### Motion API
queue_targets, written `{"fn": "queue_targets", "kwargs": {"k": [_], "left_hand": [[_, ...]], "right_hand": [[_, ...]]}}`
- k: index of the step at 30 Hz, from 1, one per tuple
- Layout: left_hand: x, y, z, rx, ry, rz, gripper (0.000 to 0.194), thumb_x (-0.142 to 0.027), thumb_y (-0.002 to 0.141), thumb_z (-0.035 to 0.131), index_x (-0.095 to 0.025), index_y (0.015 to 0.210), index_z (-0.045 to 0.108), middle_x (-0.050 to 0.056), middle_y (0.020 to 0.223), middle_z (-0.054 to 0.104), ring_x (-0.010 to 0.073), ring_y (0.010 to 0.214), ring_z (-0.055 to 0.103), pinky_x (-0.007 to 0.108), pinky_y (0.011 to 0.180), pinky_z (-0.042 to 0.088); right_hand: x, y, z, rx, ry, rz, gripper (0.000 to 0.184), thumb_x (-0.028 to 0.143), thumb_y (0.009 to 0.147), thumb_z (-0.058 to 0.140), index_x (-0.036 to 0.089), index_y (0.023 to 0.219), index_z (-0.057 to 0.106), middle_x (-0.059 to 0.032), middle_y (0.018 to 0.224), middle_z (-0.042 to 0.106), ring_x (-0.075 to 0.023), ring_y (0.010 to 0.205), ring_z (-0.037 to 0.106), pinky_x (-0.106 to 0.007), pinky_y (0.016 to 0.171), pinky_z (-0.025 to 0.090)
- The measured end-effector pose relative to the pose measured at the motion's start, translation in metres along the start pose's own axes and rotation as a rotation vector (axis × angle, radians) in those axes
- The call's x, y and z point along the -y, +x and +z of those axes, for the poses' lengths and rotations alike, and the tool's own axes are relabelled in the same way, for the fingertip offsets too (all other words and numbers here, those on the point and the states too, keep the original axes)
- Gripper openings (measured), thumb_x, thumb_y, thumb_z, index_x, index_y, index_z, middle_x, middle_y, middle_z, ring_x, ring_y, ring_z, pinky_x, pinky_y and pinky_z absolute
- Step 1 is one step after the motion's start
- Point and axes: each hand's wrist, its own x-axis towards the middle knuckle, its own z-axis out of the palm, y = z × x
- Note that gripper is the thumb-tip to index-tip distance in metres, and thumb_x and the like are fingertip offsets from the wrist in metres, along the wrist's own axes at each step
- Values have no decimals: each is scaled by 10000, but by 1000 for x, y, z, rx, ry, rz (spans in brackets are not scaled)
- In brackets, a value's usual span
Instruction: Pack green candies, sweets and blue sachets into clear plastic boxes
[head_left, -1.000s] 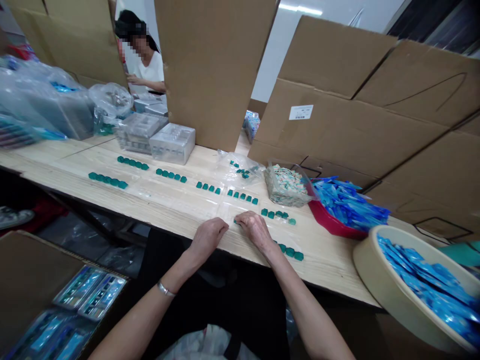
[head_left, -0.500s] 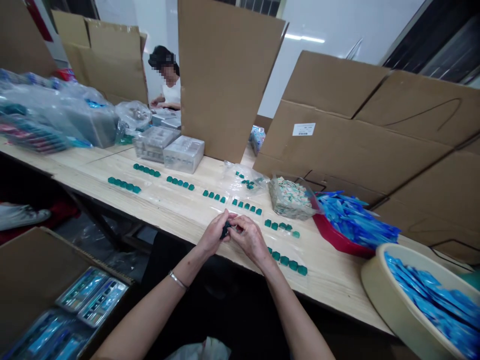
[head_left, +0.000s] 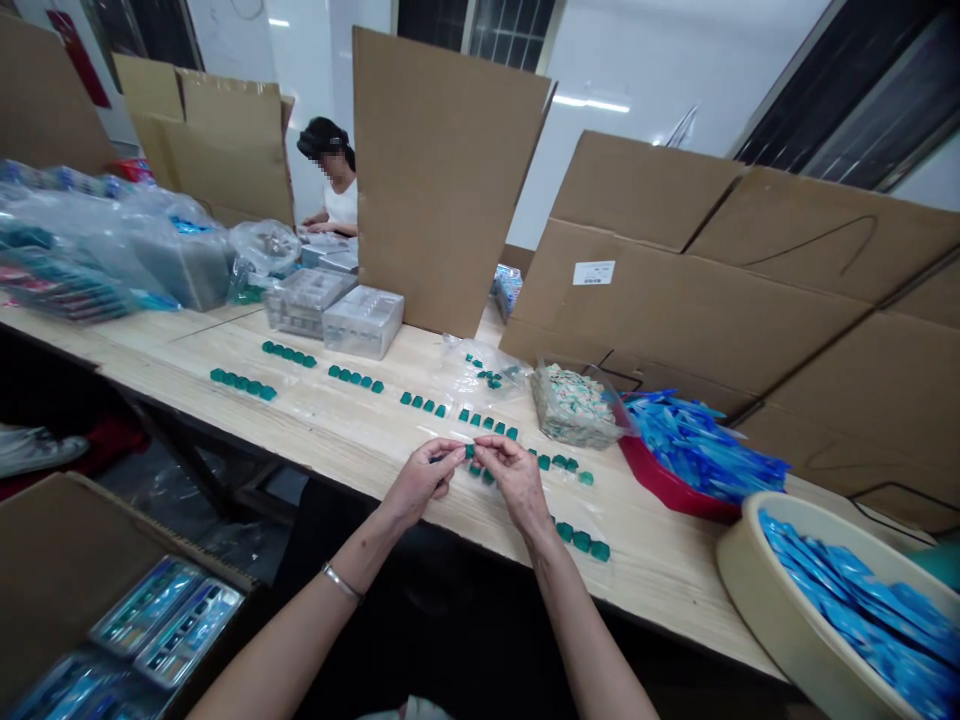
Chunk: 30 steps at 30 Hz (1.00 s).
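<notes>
A small green faceted piece [head_left: 470, 451] sits between the fingertips of both hands, just above the table. My left hand [head_left: 418, 484] pinches it from the left, its other fingers curled in; something dark shows in that curl, too small to make out. My right hand [head_left: 517, 482] pinches from the other side with thumb and finger. Under the fingertips lie more green pieces [head_left: 487, 477], partly hidden. Short rows of similar green pieces [head_left: 422, 404] run along the table, and another row [head_left: 581, 540] lies beside my right wrist.
Behind the rows are a plastic bag [head_left: 491, 375] with green pieces and a clear tub [head_left: 574, 405] of small pale pieces. Blue packets fill a red basin [head_left: 660, 485] and a cream tub [head_left: 739, 560] at right. Clear boxes [head_left: 364, 320], upright cardboard [head_left: 442, 180] and another person [head_left: 341, 200] are beyond.
My hands have moved slightly apart and lower over the table. A green piece now shows between the fingertips, and pieces lie beneath them; before, a dark clump was in the left hand.
</notes>
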Motion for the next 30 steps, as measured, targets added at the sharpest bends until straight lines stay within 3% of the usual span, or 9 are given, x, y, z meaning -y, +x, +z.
{"fn": "queue_targets", "kwargs": {"k": [5,10,13,24,30], "left_hand": [[-4,-2,0,99,-83,-25,381,-398,695,719,-142,935,573,-30,712,492,6,444,278,143,363,147],[-5,-7,2,111,7,9,319,-406,769,638,-161,957,557,0,776,552,9,432,290,142,352,140],[-4,-8,1,58,45,34,330,-396,734,674,-178,945,546,-42,716,513,-3,394,238,149,351,131],[-7,-13,-3,82,56,44,288,-380,762,656,-183,935,538,-70,619,446,23,413,276,143,347,166],[-9,-14,-9,185,-53,-69,257,-315,753,687,-170,903,537,-87,589,360,8,416,217,124,353,138]], "right_hand": [[-4,0,-1,46,78,-83,289,383,720,692,197,940,664,-36,863,674,-142,717,631,-297,710,530],[-5,-1,1,44,115,-99,289,372,731,692,199,954,627,-22,828,649,-132,721,621,-277,707,521],[-2,-5,4,-1,124,-69,280,387,723,697,193,911,624,-23,811,648,-135,699,624,-288,710,526],[-6,-14,7,43,230,26,283,364,677,744,197,892,667,-29,865,672,-151,719,648,-324,747,545],[-3,-19,8,93,265,19,253,333,684,742,199,855,614,-12,833,636,-121,679,599,-278,686,519]]}}
